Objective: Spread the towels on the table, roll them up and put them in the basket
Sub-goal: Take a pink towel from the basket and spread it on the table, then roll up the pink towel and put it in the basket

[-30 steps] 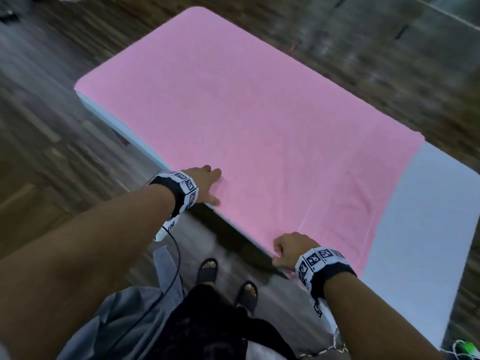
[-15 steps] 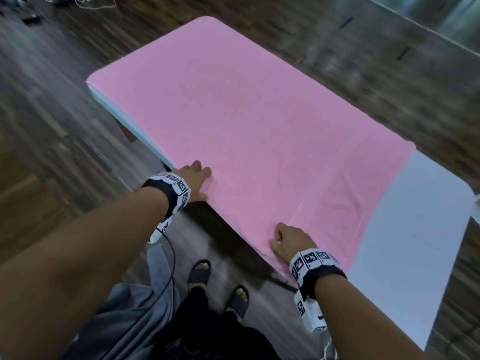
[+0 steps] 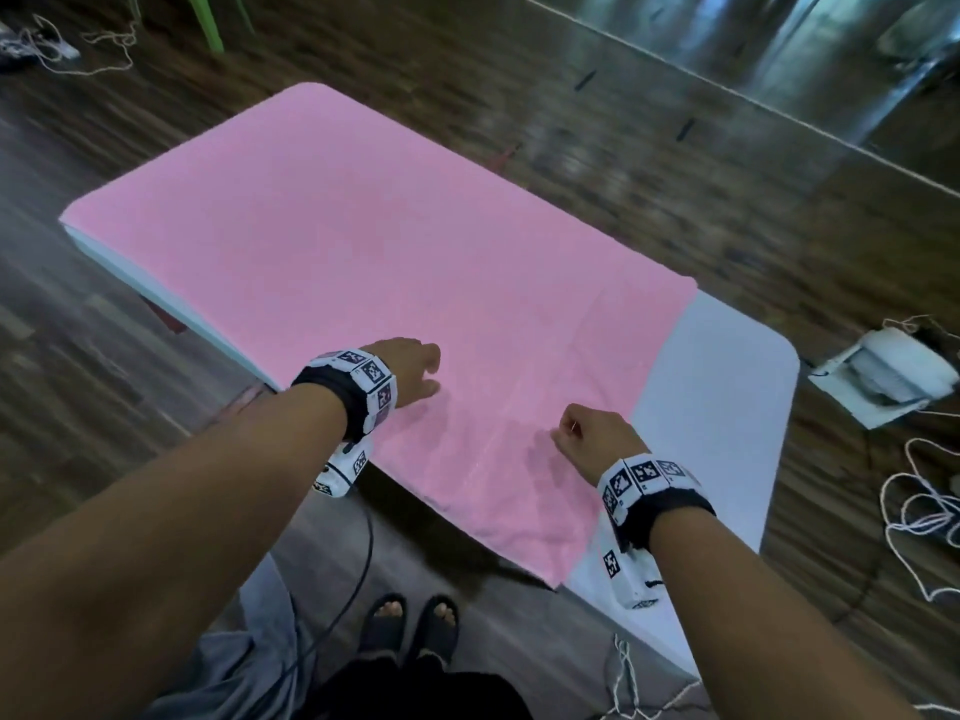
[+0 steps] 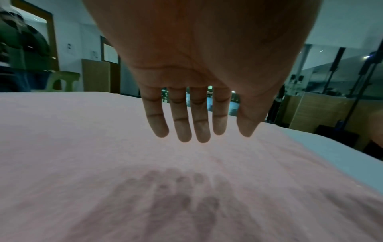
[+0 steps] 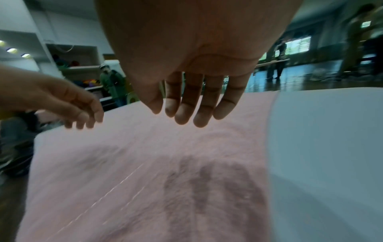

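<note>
A pink towel [image 3: 363, 241] lies spread flat over most of the white table [image 3: 717, 407], its near edge hanging a little over the front. My left hand [image 3: 426, 376] hovers just above the towel's near part, fingers straight and apart, holding nothing; its shadow falls on the cloth. In the left wrist view the left hand [image 4: 215, 131] is clear of the towel [image 4: 82, 147]. My right hand [image 3: 576, 433] hangs over the towel close to its right edge. In the right wrist view the right hand's [image 5: 178, 117] fingers are loosely bent above the towel [image 5: 165, 163], empty.
The table's right end [image 5: 331, 147] is bare white. On the wooden floor to the right stands a white container [image 3: 883, 376] with a whitish roll in it, and loose cord [image 3: 914, 511]. My sandalled feet [image 3: 410, 621] stand at the table's near edge.
Both hands have left the towel's near edge and moved inward and to the right, lifted just above the cloth. The right hand no longer grips the hem. The towel lies flat as before.
</note>
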